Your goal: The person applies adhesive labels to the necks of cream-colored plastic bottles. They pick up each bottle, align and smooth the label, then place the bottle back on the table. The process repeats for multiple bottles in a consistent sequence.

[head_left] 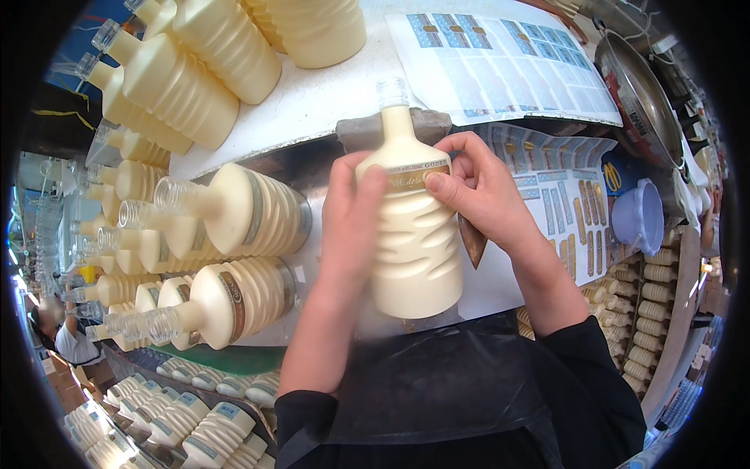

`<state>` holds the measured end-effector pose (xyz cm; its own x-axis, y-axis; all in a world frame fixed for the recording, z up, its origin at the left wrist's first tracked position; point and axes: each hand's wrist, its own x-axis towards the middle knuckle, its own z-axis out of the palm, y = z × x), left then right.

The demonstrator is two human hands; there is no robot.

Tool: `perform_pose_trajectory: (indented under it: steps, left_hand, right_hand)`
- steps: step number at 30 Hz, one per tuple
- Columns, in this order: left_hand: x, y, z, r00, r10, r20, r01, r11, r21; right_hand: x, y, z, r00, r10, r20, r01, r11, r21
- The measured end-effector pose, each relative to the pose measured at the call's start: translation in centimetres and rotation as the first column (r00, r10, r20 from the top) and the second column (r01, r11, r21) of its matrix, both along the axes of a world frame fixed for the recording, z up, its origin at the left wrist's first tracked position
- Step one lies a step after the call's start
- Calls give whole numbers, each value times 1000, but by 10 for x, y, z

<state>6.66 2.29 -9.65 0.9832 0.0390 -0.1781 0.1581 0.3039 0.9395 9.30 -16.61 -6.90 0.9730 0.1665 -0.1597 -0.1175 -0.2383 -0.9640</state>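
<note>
Bottle [414, 242], cream-coloured and ribbed, with a clear cap, lies lengthwise on the white table [312, 102] directly before the person, its neck pointing away. Left hand [351, 227] is clasped along the bottle's left flank, steadying it. Right hand [476, 184] is closed over the shoulder, thumb pressing the gold-and-white label [414, 173] flat against the curve. The label appears already placed and is being smoothed down; whether its far end is fully stuck cannot be told.

A grey block [430, 125] lies beneath the bottle's neck, and a dark pointed piece [473, 242] shows just under the right wrist.

To the left, several bottles lying on their sides [242, 215] already carry a band at the shoulder, which suggests finished pieces. Beyond them, at upper left, a row of plain bottles [180, 86] shows no labels, so a good share of the batch seems left to do.

Label sheets [500, 62], partly stripped, lie on the table beyond the hands; a second sheet [570, 203] with narrow strips lies at right.

Containers: a metal basin [641, 94] at upper right, contents unclear; a pale blue bucket [641, 215] below it, seemingly empty. Lower shelves at left [195, 430] and right [648, 313] hold rows of further bottles.
</note>
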Motion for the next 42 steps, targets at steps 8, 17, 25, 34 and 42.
perform_pose_trajectory:
  steps: [8,17,25,34,42]
  left_hand:
    - [0,0,-1,999,15,28,-16,999,36]
    - [2,3,-3,997,56,-43,-58,998,-27]
    - [-13,-4,4,997,35,75,-40,997,71]
    - [-6,0,-2,992,41,120,-70,965,253]
    - [-6,8,-11,999,41,-18,-44,982,-184]
  right_hand:
    - [0,-2,0,999,38,3,-38,998,-43]
    - [-2,2,4,1000,-3,11,4,1000,-31]
    - [-3,8,36,984,35,174,15,960,-280]
    - [2,34,41,924,64,377,160,830,-535]
    - [-1,40,40,906,55,421,203,815,-543]
